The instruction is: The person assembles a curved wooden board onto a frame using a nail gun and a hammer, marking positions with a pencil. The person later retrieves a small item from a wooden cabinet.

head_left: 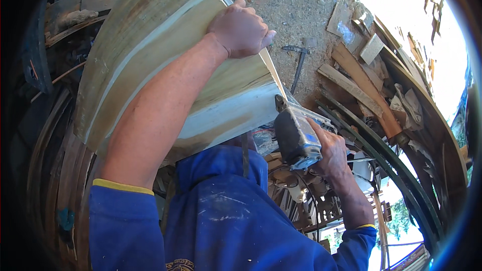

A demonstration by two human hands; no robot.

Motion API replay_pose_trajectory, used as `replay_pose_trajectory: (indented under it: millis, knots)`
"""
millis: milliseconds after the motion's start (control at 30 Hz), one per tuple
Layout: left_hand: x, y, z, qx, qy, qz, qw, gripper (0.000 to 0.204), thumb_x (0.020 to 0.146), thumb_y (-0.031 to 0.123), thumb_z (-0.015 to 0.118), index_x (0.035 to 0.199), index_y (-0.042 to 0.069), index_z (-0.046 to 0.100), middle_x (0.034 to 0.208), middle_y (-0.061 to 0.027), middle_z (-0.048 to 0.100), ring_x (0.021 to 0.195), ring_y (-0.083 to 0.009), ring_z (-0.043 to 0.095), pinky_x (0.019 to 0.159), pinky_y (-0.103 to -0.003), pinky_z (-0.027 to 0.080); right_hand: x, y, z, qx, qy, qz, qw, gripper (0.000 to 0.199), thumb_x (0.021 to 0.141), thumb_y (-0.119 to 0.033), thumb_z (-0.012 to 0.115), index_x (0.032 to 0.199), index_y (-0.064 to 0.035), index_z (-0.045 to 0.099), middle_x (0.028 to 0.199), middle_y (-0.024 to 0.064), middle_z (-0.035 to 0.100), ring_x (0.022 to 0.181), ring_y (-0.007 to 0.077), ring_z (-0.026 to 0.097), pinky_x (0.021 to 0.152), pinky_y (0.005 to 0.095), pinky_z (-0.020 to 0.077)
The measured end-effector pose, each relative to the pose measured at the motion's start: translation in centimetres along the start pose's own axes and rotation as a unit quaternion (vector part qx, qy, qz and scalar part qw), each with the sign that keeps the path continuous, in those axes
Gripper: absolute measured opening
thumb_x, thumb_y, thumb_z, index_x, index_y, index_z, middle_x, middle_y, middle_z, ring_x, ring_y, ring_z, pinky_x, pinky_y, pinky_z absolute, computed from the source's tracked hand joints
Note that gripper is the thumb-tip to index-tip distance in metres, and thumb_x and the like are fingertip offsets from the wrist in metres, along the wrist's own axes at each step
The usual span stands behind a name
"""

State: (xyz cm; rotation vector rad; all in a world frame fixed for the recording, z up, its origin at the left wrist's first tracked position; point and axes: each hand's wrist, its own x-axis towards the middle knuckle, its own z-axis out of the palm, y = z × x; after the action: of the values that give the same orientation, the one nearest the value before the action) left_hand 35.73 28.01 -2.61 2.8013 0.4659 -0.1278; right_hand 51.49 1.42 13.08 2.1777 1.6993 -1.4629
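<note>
The left hand [241, 31] is closing over the right edge of the panel [216, 88], which is leaning before the person's torso. The right hand [329, 146] is gripping a power tool [297, 138] at that edge's near corner. Beyond, a hammer [300, 62] is lying on the ground [286, 2], near wood scraps [351, 73].

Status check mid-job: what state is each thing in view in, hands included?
Wooden panel: pale-streaked, gripped at its edge.
Left hand: closed over that edge.
Right hand: wrapped around the power tool.
Power tool: held at the panel's edge; running or off, cannot tell.
Hammer: lying on the ground, unheld.
Wood offcuts: heaped loosely.
</note>
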Motion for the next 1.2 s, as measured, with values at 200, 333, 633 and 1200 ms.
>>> replay_pose_trajectory:
  millis: [200,333,633,1200]
  knots:
    - [-0.3,0.1,-0.4,0.0,-0.011,-0.001,1.0,0.046,0.099,0.04,0.049,0.072,0.013,0.073,0.076,-0.0049,0.073,0.078,-0.0224,0.07,0.081,-0.04,0.048,-9.4,4.6,16.3,0.171,0.229,0.169,0.943,0.073,0.084,-0.018,0.075,0.146,0.0004,0.042,0.108,0.0248,0.07,0.096,0.0379,0.073,0.083,0.0451,0.0575]
    - [0.0,0.5,-0.1,0.016,-0.008,0.012,1.0,0.047,0.1,0.04,0.047,0.073,0.013,0.073,0.077,-0.0059,0.074,0.079,-0.0242,0.07,0.083,-0.041,0.05,-9.2,5.6,25.0,0.256,0.219,0.41,0.848,0.075,0.089,-0.01,0.06,0.155,-0.0034,0.025,0.114,0.0316,0.065,0.104,0.0522,0.063,0.09,0.0546,0.0492]
    - [-0.2,1.0,-0.4,0.03,-0.006,0.011,0.999,0.047,0.101,0.041,0.045,0.075,0.012,0.073,0.079,-0.0111,0.073,0.081,-0.0303,0.07,0.082,-0.045,0.051,-8.6,5.7,47.6,0.333,0.245,0.532,0.739,0.068,0.087,-0.016,0.059,0.142,0.0059,0.025,0.096,0.0368,0.064,0.091,0.0561,0.063,0.082,0.0584,0.0468]
    - [-0.1,1.2,0.0,0.056,0.007,-0.009,0.998,0.054,0.102,0.044,0.039,0.081,0.007,0.072,0.086,-0.02,0.071,0.085,-0.0411,0.068,0.082,-0.052,0.052,-11.8,-2.3,26.5,0.487,0.695,0.041,0.528,0.05,0.101,-0.022,0.061,0.139,0.0082,0.05,0.115,0.0137,0.062,0.083,0.0167,0.058,0.07,0.0252,0.0489]
